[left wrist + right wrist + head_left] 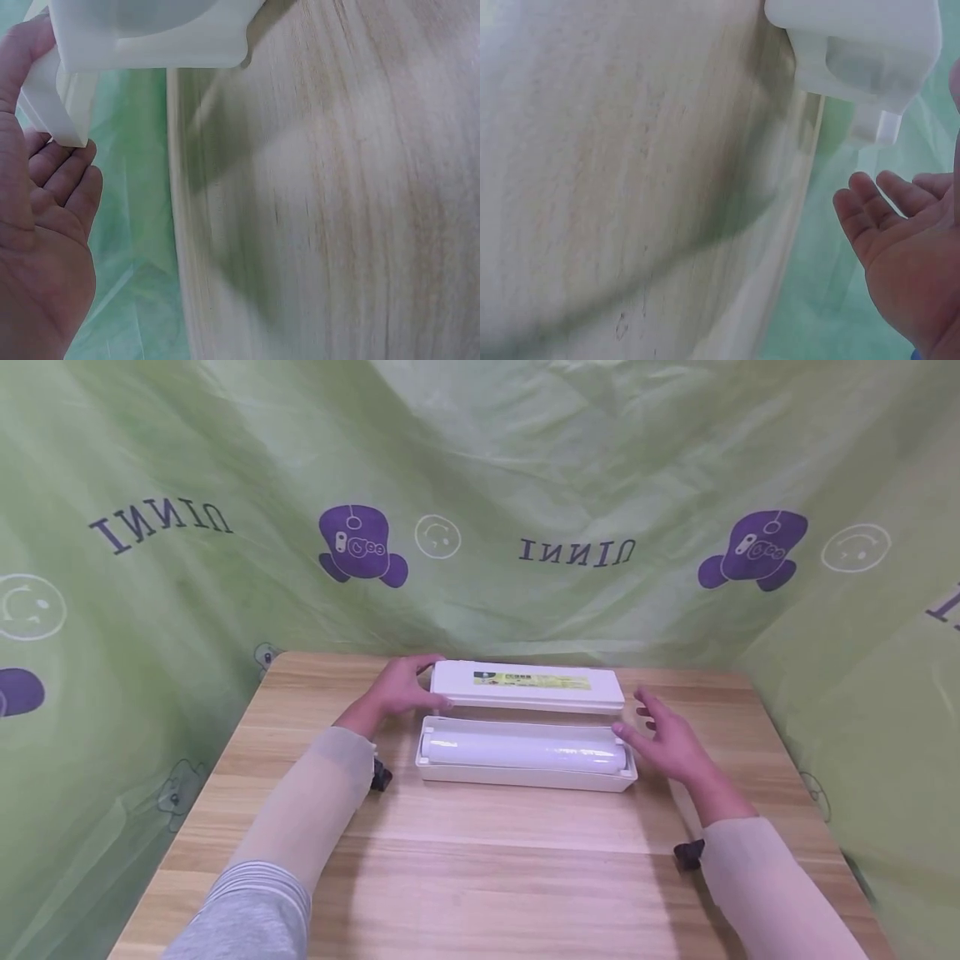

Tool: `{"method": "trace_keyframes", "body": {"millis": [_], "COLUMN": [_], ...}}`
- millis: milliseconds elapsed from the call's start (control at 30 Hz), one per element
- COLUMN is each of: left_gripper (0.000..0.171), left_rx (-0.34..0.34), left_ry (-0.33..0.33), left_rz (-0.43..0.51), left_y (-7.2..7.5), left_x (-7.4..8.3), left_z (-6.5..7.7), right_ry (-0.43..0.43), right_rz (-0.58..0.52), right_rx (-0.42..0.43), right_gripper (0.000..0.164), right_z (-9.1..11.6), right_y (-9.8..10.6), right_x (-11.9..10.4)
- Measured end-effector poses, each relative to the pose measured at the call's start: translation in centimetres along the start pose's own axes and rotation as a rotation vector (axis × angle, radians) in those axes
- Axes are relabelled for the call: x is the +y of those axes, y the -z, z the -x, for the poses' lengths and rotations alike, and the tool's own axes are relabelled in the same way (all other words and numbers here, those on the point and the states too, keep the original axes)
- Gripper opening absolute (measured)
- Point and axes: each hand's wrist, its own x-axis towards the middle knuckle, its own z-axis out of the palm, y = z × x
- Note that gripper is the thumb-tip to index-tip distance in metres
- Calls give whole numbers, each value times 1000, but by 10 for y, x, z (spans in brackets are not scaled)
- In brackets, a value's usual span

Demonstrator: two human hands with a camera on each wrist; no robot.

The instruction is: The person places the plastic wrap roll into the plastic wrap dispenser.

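Observation:
A long white lid [528, 695] with a yellow-green label lies behind a matching white box [525, 777]. Inside the box rests a shiny white roll of film [517, 750], stretching from end to end. My left hand [397, 689] grips the lid's left end, thumb in front and fingers behind; the left wrist view shows the lid's end [46, 101] between them. Around the right ends of lid and box, my right hand [671, 743] is spread with nothing in it. Its thumb overlaps the box's right corner in the head view, and its fingers stand apart from the lid [877, 126].
Both pieces are toward the back of a wooden table [510, 877]. A green printed curtain [480, 460] hangs behind the table and along both sides. Dark wrist devices [381, 775] sit beneath the forearms.

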Motion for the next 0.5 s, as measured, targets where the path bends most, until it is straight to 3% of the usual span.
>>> {"method": "trace_keyframes", "body": {"millis": [500], "left_gripper": [113], "left_rx": [-21], "left_ry": [20], "left_rz": [71], "left_y": [3], "left_x": [0], "left_z": [2], "right_ry": [-97], "right_rz": [-55], "right_rx": [-63], "right_gripper": [121], "right_z": [-29], "right_y": [-7], "right_x": [-3]}}
